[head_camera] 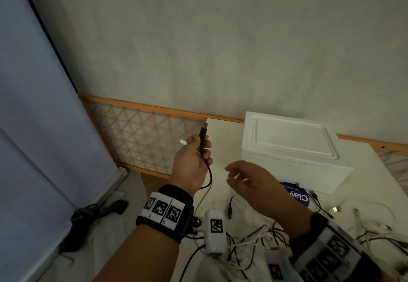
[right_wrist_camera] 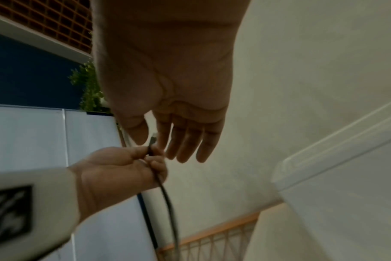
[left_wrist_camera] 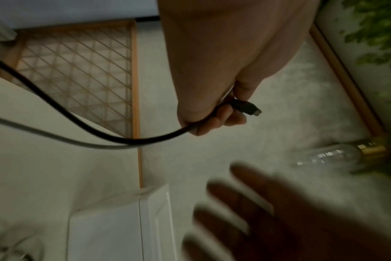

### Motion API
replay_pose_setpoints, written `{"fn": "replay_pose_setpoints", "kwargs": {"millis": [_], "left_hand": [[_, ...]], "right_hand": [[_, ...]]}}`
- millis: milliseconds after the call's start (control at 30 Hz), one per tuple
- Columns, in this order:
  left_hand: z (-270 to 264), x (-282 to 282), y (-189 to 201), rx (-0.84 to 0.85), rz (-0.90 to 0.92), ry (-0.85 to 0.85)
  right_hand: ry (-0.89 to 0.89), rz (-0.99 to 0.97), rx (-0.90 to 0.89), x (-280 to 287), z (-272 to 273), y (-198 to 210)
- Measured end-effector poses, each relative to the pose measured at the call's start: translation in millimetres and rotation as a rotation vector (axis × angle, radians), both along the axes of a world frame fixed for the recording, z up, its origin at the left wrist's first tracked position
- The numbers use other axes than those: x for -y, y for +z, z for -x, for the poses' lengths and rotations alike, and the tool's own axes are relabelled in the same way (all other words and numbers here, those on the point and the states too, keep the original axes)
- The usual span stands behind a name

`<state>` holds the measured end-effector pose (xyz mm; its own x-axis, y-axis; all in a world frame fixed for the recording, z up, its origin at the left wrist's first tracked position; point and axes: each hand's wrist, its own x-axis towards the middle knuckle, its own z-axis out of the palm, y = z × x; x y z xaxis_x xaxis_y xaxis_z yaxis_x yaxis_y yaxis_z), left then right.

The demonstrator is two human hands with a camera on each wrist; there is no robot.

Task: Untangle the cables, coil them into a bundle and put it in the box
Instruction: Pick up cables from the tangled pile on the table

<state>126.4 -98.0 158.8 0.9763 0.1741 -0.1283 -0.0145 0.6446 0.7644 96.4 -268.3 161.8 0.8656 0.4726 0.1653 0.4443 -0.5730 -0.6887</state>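
Note:
My left hand [head_camera: 196, 160] is raised above the table's left edge and grips a black cable [head_camera: 209, 178] just under its dark plug [head_camera: 203, 132]; a white connector [head_camera: 182, 142] also sticks out of the fist. The left wrist view shows the black cable [left_wrist_camera: 96, 130] curving from that fist to the plug [left_wrist_camera: 246, 107]. My right hand [head_camera: 245, 180] hovers open just right of it, fingers spread, holding nothing. A tangle of black and white cables [head_camera: 249, 244] lies on the table [head_camera: 223, 136] below both wrists. The white box [head_camera: 293, 149] stands closed at the back right.
A purple round sticker [head_camera: 297, 195] lies in front of the box. More loose cables and a USB plug [head_camera: 335, 210] spread along the right. A wooden lattice panel [head_camera: 141, 138] stands behind the table, and a dark object [head_camera: 97, 211] lies on the floor at left.

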Motion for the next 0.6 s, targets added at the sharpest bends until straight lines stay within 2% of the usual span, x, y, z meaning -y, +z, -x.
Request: {"fn": "replay_pose_setpoints", "kwargs": {"millis": [233,367,500,600], "left_hand": [[21,30,9,0.038,-0.003,-0.206],[24,27,14,0.025,0.142,-0.225],[24,22,16,-0.003,0.158,-0.270],[25,20,18,0.048,0.093,-0.317]], "right_hand": [[-0.141,-0.191,0.082,-36,-18,22],[-0.134,-0.321,0.036,-42,-13,21],[-0.091,-0.303,0.049,-41,-13,18],[-0.044,-0.281,0.113,-40,-13,17]]}}
